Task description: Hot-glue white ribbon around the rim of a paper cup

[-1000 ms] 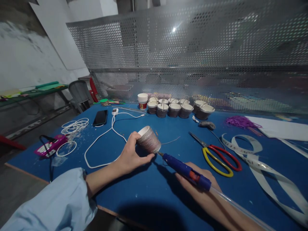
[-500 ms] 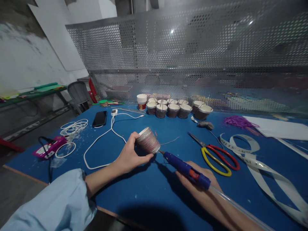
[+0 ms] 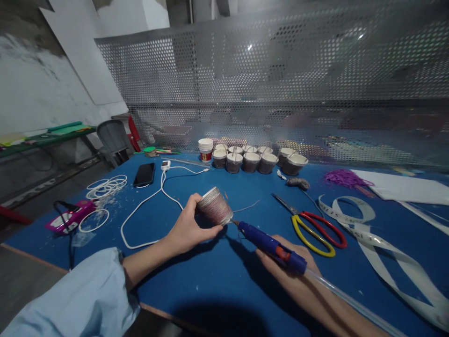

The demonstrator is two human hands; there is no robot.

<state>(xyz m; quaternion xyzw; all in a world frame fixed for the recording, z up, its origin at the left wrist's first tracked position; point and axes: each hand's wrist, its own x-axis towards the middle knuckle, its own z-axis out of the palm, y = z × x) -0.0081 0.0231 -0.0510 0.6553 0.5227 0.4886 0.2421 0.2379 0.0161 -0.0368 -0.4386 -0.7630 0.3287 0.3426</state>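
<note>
Holding small cup (image 3: 215,206) in left hand (image 3: 191,229), index finger up at mouth, thumb under base, gripped just above worktop (image 3: 168,276) near centre of view. Wound round and round with thin cord (image 3: 219,211), greyish with a reddish tint, white inside. Tilted, with mouth facing up and left, base down and right. Trailing a loose cord end off to the right. Gripping blue glue gun (image 3: 259,239) in right hand (image 3: 286,278), with nozzle right at base edge (touching or just short, cannot tell) and clear stick (image 3: 351,300) out the back.

Compared with half a second ago: almost identical. Same cup tilt, same grips, same nozzle spot; only shifted a touch left in view for scissors (image 3: 294,211), ribbon (image 3: 368,237) and phone (image 3: 144,174).

Bounded in front by brownish worktop edge, crossed by left sleeve (image 3: 77,295); at back by perforated panel (image 3: 245,75), with corded buckets (image 3: 251,161) lined up before it. Hemmed in on left by white cable (image 3: 121,229), passing close by left hand; on right by scissors, then ribbon. Open blue surface between forearms toward front edge, also behind cup up to buckets.
</note>
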